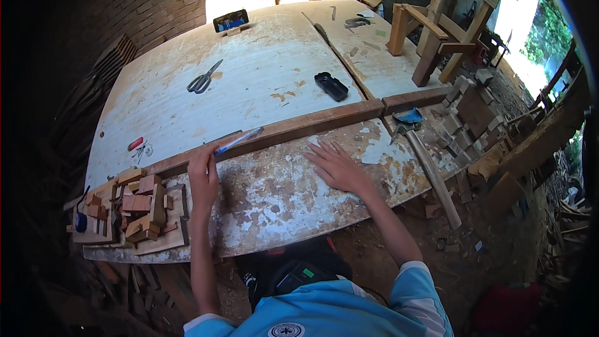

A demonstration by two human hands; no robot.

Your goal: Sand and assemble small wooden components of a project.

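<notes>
Pinching a pen (240, 140) by one end, the left grip (203, 171) holds it over the long wooden beam (324, 120), while the right grip (340, 168) rests spread out on the tabletop (281, 203), left of a hammer (433, 178)

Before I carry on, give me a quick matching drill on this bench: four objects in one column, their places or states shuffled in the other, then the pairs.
1. pen
2. scissors
3. hammer
4. phone

A. lying flat on the pale tabletop, beyond the long wooden bar
B. propped up, screen toward the person
C. held in the left hand
D. right of the right hand, handle jutting past the near edge

Pairs: 1-C, 2-A, 3-D, 4-B
</notes>
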